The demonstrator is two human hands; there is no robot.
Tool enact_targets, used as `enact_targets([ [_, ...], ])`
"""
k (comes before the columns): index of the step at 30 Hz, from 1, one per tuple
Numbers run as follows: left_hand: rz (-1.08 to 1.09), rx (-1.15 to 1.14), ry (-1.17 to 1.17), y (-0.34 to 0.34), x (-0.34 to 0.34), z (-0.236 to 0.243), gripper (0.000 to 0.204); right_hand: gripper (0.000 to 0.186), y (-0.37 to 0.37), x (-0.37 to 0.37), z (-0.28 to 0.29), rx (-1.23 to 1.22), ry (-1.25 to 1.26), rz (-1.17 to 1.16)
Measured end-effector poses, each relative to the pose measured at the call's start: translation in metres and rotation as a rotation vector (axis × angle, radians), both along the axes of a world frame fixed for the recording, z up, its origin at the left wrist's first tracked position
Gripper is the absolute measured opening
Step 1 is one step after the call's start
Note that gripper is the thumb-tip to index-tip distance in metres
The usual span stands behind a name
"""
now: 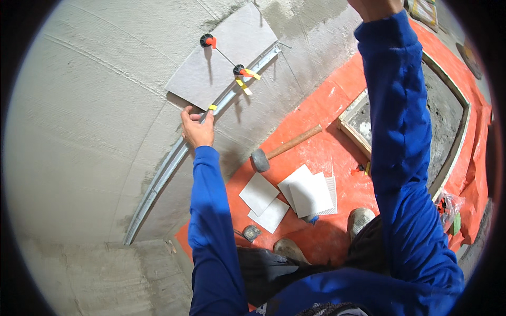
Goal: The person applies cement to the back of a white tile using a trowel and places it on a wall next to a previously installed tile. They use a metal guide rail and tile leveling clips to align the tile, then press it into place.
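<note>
My left hand [198, 130] is at the lower corner of a large light-grey tile [232, 58] on the wall, its thumb and bent fingers at a small yellow wedge [212, 107] between the tile and a metal rail [167, 171]. Two black leveling clips with red levers, an upper one [207, 40] and a lower one [240, 70], stand on the tile face and its lower edge. More yellow wedges [244, 86] sit near the lower clip. My right hand [375, 8] is raised at the top edge; its fingers are out of the picture.
An orange sheet [337, 152] covers the floor. On it lie a rubber mallet [287, 146], several white tile pieces [311, 192], and a tape measure [251, 232] near my shoes. A wooden-rimmed tray of grey mortar [445, 121] stands to the right, with a plastic bag [450, 205] below it.
</note>
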State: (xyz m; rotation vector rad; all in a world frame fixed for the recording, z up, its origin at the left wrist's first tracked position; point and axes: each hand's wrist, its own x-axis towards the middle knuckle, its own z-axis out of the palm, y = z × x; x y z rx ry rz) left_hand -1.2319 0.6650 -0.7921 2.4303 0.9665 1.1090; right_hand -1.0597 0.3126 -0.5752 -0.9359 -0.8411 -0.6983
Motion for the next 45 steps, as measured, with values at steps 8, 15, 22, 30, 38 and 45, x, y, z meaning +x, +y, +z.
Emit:
enact_targets([
  [8,-0.243,-0.08,-0.398,-0.003,0.011,0.014,0.054,0.021,-0.001,0.008,0.001,0.024,0.097,0.014],
  [15,-0.215,-0.07,-0.361,-0.008,0.017,0.02,0.053,0.02,-0.003,0.015,-0.004,-0.014,0.012,0.028],
  [22,-0.211,-0.074,-0.334,-0.01,0.013,0.021,0.053,0.019,0.005,0.012,-0.005,-0.05,0.083,0.046],
  [30,-0.249,-0.248,-0.426,-0.004,0.008,0.027,0.042,0.019,-0.001,0.009,-0.001,-0.123,0.082,-0.014],
  [38,-0.29,-0.017,-0.448,-0.021,0.01,0.049,0.028,0.019,0.003,0.008,-0.003,-0.083,0.114,0.027],
  [45,-0.53,-0.219,-0.288,-0.073,0.036,0.089,0.052,0.021,0.012,0.009,-0.007,-0.166,0.152,0.034],
])
